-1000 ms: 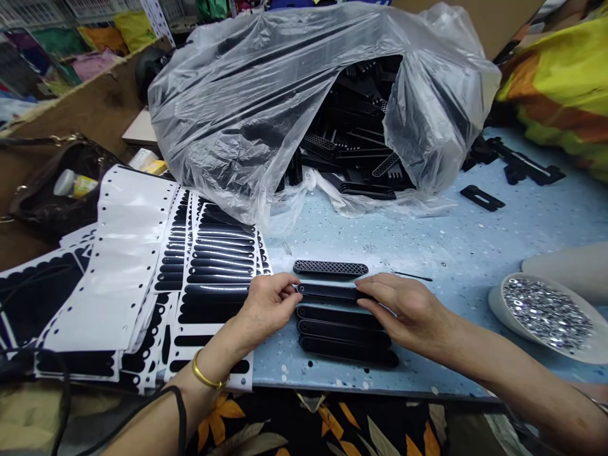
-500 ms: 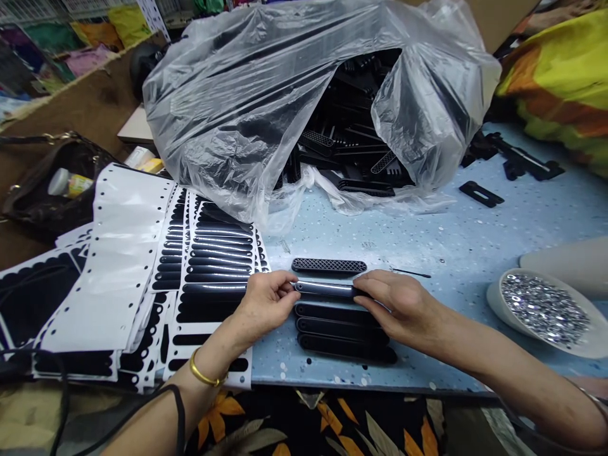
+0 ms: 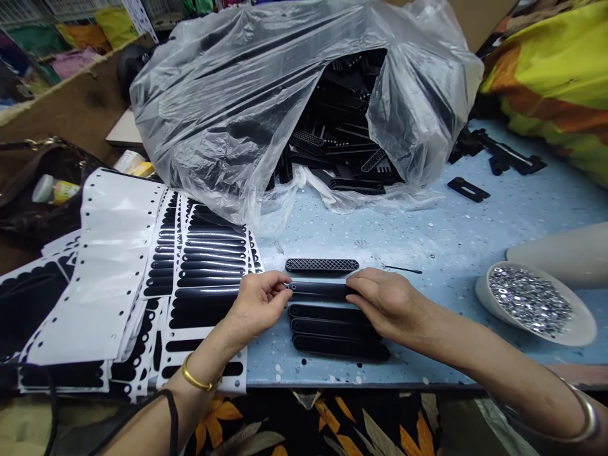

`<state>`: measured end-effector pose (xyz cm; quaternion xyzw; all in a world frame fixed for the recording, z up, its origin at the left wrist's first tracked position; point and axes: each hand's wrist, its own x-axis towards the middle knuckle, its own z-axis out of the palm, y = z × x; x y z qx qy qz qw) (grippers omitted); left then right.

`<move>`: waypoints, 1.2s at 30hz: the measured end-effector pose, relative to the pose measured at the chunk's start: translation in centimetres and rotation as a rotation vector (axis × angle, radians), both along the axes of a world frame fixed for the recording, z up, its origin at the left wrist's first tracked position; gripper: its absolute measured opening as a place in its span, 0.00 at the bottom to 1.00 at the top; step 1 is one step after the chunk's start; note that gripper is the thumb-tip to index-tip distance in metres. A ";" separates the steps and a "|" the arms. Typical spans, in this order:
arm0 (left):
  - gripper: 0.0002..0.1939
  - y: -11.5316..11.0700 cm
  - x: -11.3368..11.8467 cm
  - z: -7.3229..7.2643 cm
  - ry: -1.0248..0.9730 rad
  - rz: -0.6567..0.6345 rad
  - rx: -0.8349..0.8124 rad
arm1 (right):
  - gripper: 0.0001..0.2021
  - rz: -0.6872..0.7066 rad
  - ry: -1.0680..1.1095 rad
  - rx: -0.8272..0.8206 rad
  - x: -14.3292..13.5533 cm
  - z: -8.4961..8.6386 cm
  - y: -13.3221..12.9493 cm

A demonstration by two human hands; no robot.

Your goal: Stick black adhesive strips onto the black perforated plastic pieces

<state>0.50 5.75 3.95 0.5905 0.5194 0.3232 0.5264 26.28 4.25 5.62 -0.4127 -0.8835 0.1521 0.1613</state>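
The fingers of the left hand (image 3: 259, 304) and right hand (image 3: 396, 304) pinch opposite ends of a black strip (image 3: 318, 290) at lower centre; keeping both ends level and edges aligned should help. A latticed piece (image 3: 322, 265) just above and three black pieces (image 3: 335, 329) just below crowd the bench (image 3: 403, 231). Sheets (image 3: 111, 253) lie left; a bowl (image 3: 582, 326) sits right.

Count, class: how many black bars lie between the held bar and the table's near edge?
3: top bar, closest to the held bar; middle bar, next; bottom bar, farthest from it. Any beneath them would be hidden.
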 end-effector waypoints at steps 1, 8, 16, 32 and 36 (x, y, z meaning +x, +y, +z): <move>0.09 0.0 0.0 0.0 -0.004 0.002 -0.024 | 0.11 -0.002 0.001 -0.007 0.0 0.0 0.0; 0.09 0.4 0.2 0.1 -0.052 0.055 -0.162 | 0.11 -0.029 0.016 -0.020 -0.1 0.1 -0.2; 0.08 0.9 0.7 0.7 -0.084 0.113 -0.270 | 0.10 -0.024 0.036 -0.016 -0.2 0.2 -0.3; 0.07 1.0 0.8 0.7 -0.020 0.016 -0.177 | 0.11 -0.043 0.026 -0.020 -0.2 0.1 -0.3; 0.07 0.9 0.9 0.9 -0.008 0.009 -0.166 | 0.11 -0.042 0.016 -0.011 -0.2 0.1 -0.3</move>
